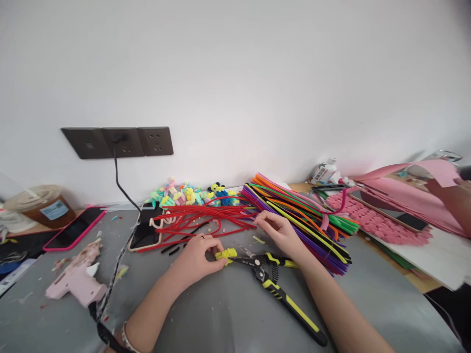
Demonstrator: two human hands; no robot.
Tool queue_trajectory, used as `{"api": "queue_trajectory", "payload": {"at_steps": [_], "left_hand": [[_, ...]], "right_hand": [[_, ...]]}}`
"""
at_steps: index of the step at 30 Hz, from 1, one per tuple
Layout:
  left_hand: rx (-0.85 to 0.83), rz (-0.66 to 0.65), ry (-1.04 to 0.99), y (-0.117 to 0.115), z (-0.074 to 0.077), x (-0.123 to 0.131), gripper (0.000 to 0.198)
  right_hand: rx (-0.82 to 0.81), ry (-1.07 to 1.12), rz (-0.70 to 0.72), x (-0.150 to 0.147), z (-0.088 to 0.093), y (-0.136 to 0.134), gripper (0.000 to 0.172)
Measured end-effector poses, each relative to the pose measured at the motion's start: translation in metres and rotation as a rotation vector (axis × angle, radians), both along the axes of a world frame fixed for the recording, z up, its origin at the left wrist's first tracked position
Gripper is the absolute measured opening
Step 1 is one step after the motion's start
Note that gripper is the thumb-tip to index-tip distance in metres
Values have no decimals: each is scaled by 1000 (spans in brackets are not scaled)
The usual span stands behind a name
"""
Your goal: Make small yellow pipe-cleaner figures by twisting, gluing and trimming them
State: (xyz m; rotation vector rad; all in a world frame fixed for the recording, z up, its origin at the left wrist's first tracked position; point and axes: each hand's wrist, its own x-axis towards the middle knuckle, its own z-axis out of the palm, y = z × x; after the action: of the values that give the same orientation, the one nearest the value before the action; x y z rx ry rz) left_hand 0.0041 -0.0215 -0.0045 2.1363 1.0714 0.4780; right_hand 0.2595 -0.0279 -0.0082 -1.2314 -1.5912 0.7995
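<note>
My left hand [203, 257] is closed around a small yellow piece of coiled pipe cleaner [225, 254]. Just right of it, black and yellow wire strippers [290, 306] lie on the grey mat with their jaws apart, one tip near the yellow coil. My right hand [277, 233] is raised over the mat beyond the strippers, thumb and forefinger pinched together; what is between them, if anything, is too small to make out. Those fingertips are near the ends of loose red pipe cleaners [198, 216]. A short yellow-green scrap [258, 239] lies below the right fingers.
A multicoloured pipe cleaner bundle [305, 215] lies to the right, small fuzzy figures [189, 193] behind. A pink glue gun [79, 282] with its cord, a pink-cased phone [75, 228] and a drink cup [44, 203] are left. At far right, another person's hand [451, 193] holds pink sheets.
</note>
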Motion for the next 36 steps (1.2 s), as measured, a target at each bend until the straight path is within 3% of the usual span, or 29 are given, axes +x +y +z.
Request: {"api": "queue_trajectory", "payload": {"at_steps": [7, 18, 25, 36], "left_hand": [[-17, 28, -17, -1, 2, 0, 9], [-39, 12, -61, 0, -3, -1, 14], [-40, 3, -74, 1, -4, -2, 14], [-50, -9, -50, 3, -6, -1, 16]], "right_hand": [[40, 32, 10, 1, -3, 2, 32], [-48, 41, 92, 5, -10, 4, 32], [-31, 187, 150, 1, -5, 4, 32], [-77, 361, 265, 7, -20, 11, 23]]}}
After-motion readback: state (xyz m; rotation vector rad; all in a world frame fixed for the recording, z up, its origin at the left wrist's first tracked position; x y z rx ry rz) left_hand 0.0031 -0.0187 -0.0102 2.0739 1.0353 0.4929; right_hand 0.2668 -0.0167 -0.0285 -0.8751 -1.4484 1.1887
